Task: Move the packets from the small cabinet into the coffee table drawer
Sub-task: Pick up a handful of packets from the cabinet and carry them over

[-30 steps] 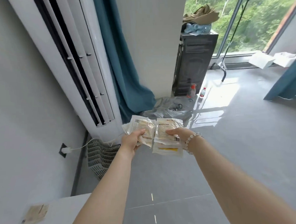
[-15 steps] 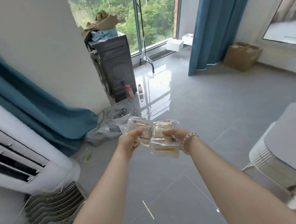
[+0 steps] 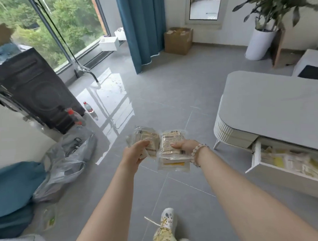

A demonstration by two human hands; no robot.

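My left hand (image 3: 135,153) grips a clear packet (image 3: 148,141) with beige contents, held out in front of me above the floor. My right hand (image 3: 187,145), with a bead bracelet on the wrist, holds a small stack of similar packets (image 3: 171,152), one showing a yellow label at the bottom. The two bundles sit side by side, almost touching. To the right stands the white coffee table (image 3: 273,105), and its drawer (image 3: 282,172) is pulled out, with several packets lying inside. The small cabinet is out of view.
A crumpled plastic bag (image 3: 66,159) and two bottles (image 3: 74,117) lie on the grey tile floor at left, beside a black speaker (image 3: 36,88). A blue curtain (image 3: 142,29), a cardboard box (image 3: 178,40) and a potted plant (image 3: 260,43) stand at the back. My slippered foot (image 3: 168,217) is below.
The view has swung right, away from the standing air conditioner and wall, bringing the coffee table and its drawer into sight. Both hands keep the packets held out front.
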